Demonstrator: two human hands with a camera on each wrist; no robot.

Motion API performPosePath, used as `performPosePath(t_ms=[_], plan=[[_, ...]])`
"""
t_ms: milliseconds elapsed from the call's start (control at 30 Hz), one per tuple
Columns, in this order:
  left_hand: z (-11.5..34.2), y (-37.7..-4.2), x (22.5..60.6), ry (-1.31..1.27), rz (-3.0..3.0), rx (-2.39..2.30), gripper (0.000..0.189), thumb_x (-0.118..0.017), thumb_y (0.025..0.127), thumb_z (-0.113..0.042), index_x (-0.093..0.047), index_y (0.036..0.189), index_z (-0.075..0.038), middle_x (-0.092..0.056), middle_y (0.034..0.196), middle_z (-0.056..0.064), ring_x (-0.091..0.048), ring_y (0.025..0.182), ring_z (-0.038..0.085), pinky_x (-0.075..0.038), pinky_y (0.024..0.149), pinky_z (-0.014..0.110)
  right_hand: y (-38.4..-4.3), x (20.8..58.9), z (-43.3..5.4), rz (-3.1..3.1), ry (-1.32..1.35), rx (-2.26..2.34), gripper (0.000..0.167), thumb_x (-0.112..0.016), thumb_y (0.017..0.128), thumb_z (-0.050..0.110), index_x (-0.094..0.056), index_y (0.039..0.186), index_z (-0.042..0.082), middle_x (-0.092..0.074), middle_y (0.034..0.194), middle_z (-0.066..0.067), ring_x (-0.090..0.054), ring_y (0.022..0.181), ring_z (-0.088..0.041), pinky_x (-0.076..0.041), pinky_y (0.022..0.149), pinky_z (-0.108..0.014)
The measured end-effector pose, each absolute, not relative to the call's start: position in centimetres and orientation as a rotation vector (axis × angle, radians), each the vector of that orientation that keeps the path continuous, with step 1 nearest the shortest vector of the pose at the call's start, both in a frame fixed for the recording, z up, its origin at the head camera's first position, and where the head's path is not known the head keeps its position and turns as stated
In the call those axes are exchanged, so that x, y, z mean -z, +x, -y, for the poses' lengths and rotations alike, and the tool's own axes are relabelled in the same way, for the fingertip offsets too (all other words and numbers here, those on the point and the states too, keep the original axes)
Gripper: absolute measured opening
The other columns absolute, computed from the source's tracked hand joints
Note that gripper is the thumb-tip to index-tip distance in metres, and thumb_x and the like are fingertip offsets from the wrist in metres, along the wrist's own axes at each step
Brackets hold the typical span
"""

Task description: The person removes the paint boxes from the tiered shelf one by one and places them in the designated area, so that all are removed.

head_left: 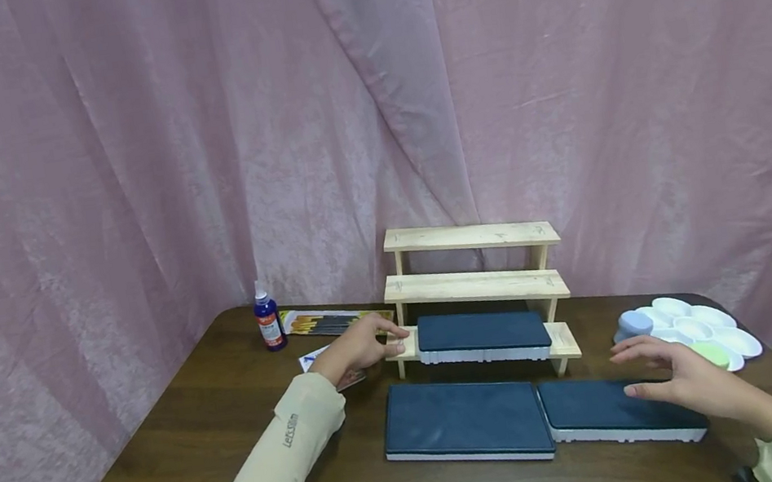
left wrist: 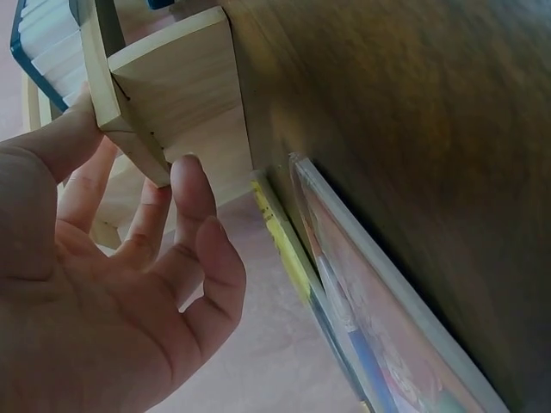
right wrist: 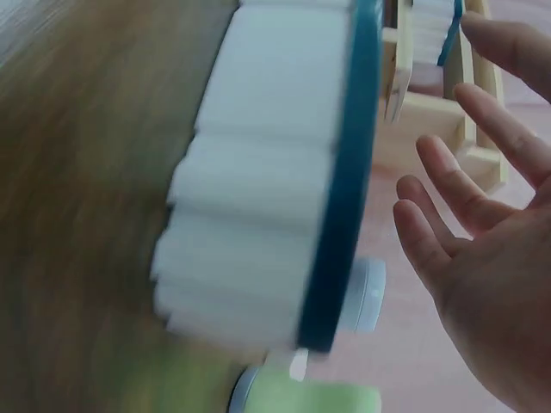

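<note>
Gripping the left end of the lowest step of the three-tier wooden shelf [head_left: 477,286], my left hand [head_left: 360,347] has its thumb and fingers bent about the board. Just right of those fingers, on that same step, sits the shelved paint box [head_left: 482,334], dark-lidded, its long axis running along the shelf.

The relation I judge most telling is at my other side. The small paint box [head_left: 602,408] lies on the table in front of the shelf and to its right, its long axis roughly in line with the steps but skewed a little. My right hand [head_left: 682,376] is the nearer, over that box's right end, fingers pointing left. I have it hovering clear of the lid, fingers spread and lightly bent, thumb well apart, holding nothing. The large paint box [head_left: 466,421] lies directly in front of the shelf.
</note>
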State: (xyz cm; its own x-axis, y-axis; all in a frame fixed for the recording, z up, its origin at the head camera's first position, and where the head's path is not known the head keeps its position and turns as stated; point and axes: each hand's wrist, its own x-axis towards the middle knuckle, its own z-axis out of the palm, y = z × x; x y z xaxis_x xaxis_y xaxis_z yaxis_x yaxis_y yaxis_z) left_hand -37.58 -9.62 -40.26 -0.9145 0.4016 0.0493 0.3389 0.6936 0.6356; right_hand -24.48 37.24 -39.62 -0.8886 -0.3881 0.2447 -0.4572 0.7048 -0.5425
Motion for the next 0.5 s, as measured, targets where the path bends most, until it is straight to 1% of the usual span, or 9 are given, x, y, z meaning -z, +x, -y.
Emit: performPosePath(t_ms=[133, 233, 333, 400, 467, 500], plan=[[9.7, -37.5, 40.2, 0.615, -2.794, -1.036, 0.022, -0.077, 0.088, -0.019, -0.078, 0.110, -0.020, -0.059, 0.133, 0.012, -0.049, 0.130, 0.032, -0.038, 0.109, 0.046, -25.0, 39.3, -35.7, 2.729, 0.681, -0.903, 0.037, -0.081, 0.083, 0.015, -0.069, 0.117, 0.009, -0.062, 0.123, -0.014, -0.052, 0.108, 0.007, -0.053, 0.082, -0.026], [9.7, -37.5, 40.3, 0.611, -2.786, -1.050, 0.022, -0.077, 0.088, -0.019, -0.078, 0.110, -0.020, -0.060, 0.132, 0.011, -0.049, 0.130, 0.032, -0.038, 0.109, 0.046, -25.4, 39.0, -34.5, 2.678, 0.666, -0.902, 0.035, -0.082, 0.082, 0.013, -0.070, 0.115, 0.010, -0.063, 0.122, -0.013, -0.055, 0.109, -0.001, -0.055, 0.083, -0.032], [9.7, -37.5, 40.3, 0.609, -2.790, -1.053, 0.022, -0.077, 0.088, -0.019, -0.078, 0.109, -0.021, -0.061, 0.131, 0.010, -0.049, 0.130, 0.032, -0.038, 0.109, 0.046, -25.9, 38.8, -33.3, 2.675, 0.629, -0.945, 0.037, -0.082, 0.082, 0.014, -0.069, 0.117, 0.007, -0.062, 0.125, -0.016, -0.057, 0.113, -0.019, -0.055, 0.085, -0.045], [9.7, -37.5, 40.4, 0.607, -2.794, -1.054, 0.022, -0.077, 0.088, -0.019, -0.078, 0.109, -0.021, -0.062, 0.130, 0.009, -0.050, 0.130, 0.031, -0.038, 0.109, 0.046, -26.3, 38.8, -32.6, 2.677, 0.619, -0.985, 0.039, -0.081, 0.083, 0.013, -0.068, 0.118, 0.003, -0.060, 0.127, -0.020, -0.058, 0.113, -0.033, -0.053, 0.085, -0.054], [9.6, -37.5, 40.4, 0.601, -2.792, -1.064, 0.022, -0.077, 0.088, -0.019, -0.078, 0.109, -0.021, -0.062, 0.130, 0.009, -0.050, 0.129, 0.031, -0.039, 0.109, 0.046, -26.7, 38.7, -32.0, 2.672, 0.627, -1.021, 0.041, -0.080, 0.083, 0.011, -0.066, 0.120, 0.000, -0.058, 0.128, -0.023, -0.058, 0.112, -0.042, -0.053, 0.084, -0.057], [9.6, -37.6, 40.4, 0.604, -2.792, -1.066, 0.022, -0.077, 0.088, -0.019, -0.078, 0.109, -0.021, -0.062, 0.129, 0.009, -0.050, 0.129, 0.030, -0.039, 0.108, 0.046, -26.8, 38.6, -31.8, 2.665, 0.635, -1.037, 0.041, -0.080, 0.083, 0.010, -0.066, 0.120, -0.001, -0.058, 0.128, -0.024, -0.058, 0.111, -0.044, -0.053, 0.084, -0.058]])
